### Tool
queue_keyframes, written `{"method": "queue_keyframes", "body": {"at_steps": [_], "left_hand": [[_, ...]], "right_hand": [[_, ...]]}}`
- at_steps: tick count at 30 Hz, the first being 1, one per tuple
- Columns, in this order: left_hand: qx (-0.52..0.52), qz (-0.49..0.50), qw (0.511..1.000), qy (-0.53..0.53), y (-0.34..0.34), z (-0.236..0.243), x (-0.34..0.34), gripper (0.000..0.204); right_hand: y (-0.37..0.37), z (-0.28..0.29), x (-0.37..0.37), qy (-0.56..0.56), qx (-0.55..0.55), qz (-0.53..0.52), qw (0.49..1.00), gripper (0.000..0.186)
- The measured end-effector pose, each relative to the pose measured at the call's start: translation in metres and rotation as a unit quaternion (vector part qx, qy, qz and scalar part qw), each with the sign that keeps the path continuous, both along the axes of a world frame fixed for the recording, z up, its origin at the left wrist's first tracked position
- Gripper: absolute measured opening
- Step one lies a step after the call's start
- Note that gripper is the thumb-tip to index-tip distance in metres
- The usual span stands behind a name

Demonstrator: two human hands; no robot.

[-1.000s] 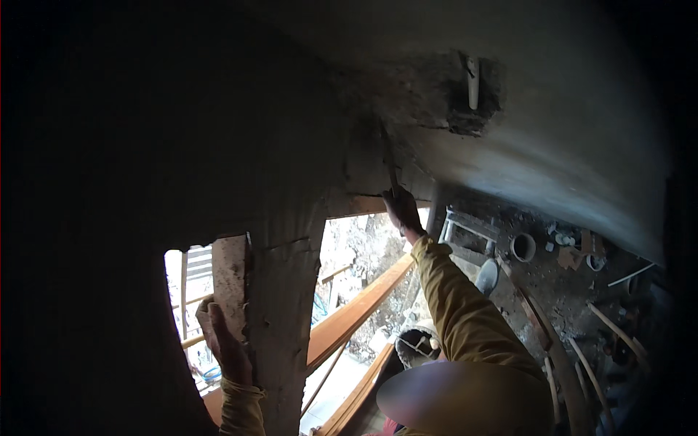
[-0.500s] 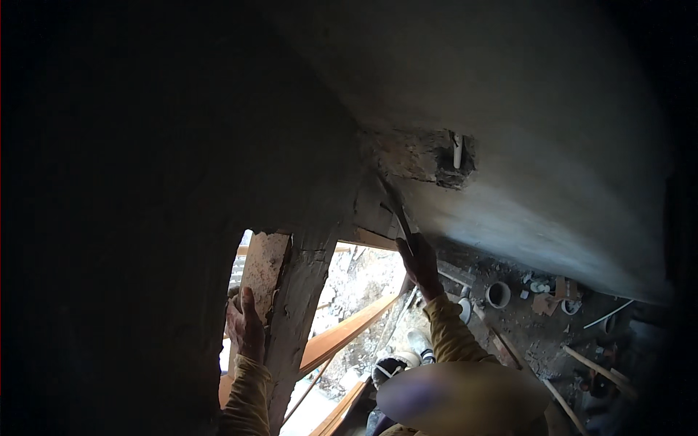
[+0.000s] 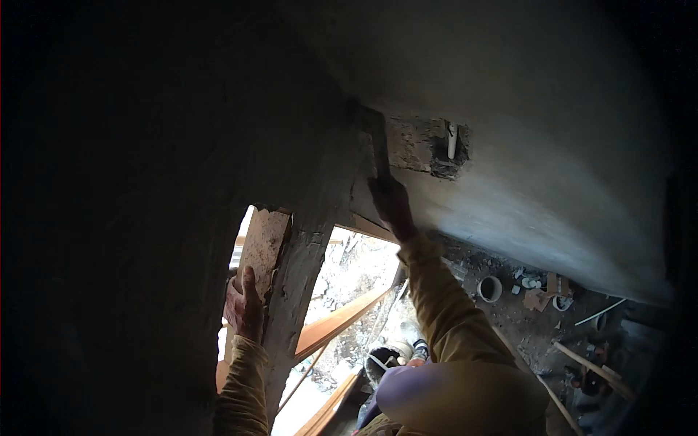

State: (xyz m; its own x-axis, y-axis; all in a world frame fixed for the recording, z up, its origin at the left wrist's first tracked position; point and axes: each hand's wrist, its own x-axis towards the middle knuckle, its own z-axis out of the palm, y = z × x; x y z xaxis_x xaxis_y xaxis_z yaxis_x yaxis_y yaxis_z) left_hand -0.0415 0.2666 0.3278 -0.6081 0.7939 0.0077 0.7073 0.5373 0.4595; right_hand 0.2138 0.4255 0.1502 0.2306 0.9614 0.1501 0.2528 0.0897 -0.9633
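My left hand point(image 3: 246, 307) is closed around the edge of a speckled wooden board point(image 3: 263, 245) that stands upright in a bright wall opening, thumb pointing up. Raised farther right, my right hand point(image 3: 393, 207) grips one end of a dark, narrow, long tool point(image 3: 378, 145). The tool's far end bends left against the shadowed corner where two grey plastered walls meet; its exact kind is too dark to tell. Just right of the tool, a rough recess point(image 3: 414, 144) breaks the right wall point(image 3: 523, 174), and a short white pipe point(image 3: 452, 142) sticks out of it.
A grey post point(image 3: 297, 291) separates two openings. Orange-brown planks point(image 3: 342, 323) cross the bright gap. Below stand a dark bucket point(image 3: 379, 363) and a pale-rimmed bucket point(image 3: 489, 289). Cardboard point(image 3: 536, 299), wooden poles point(image 3: 592, 367) and debris litter the floor. A blurred patch covers the lower middle.
My right hand has moved up and slightly left with the tool, now higher along the corner. The left hand keeps its grip on the board. The view has shifted slightly.
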Motion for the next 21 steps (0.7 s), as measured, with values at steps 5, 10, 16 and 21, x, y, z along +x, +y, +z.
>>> {"method": "queue_keyframes", "body": {"at_steps": [5, 10, 16, 21], "left_hand": [[0.0, -0.012, 1.0, 0.001, 0.001, -0.004, -0.003, 0.09], [-0.019, 0.007, 1.0, 0.016, -0.002, -0.006, -0.009, 0.095], [0.003, -0.017, 1.0, -0.001, -0.003, -0.002, -0.005, 0.095], [0.015, -0.02, 1.0, -0.018, -0.002, -0.005, -0.005, 0.087]], "right_hand": [[-0.04, 0.047, 0.029, 0.052, 0.029, -0.061, 0.996, 0.033], [-0.047, 0.048, 0.014, 0.381, 0.24, -0.049, 0.891, 0.023], [-0.024, 0.022, 0.026, -0.102, 0.021, 0.044, 0.994, 0.021], [-0.051, 0.049, 0.033, 0.137, 0.011, -0.045, 0.989, 0.018]]}}
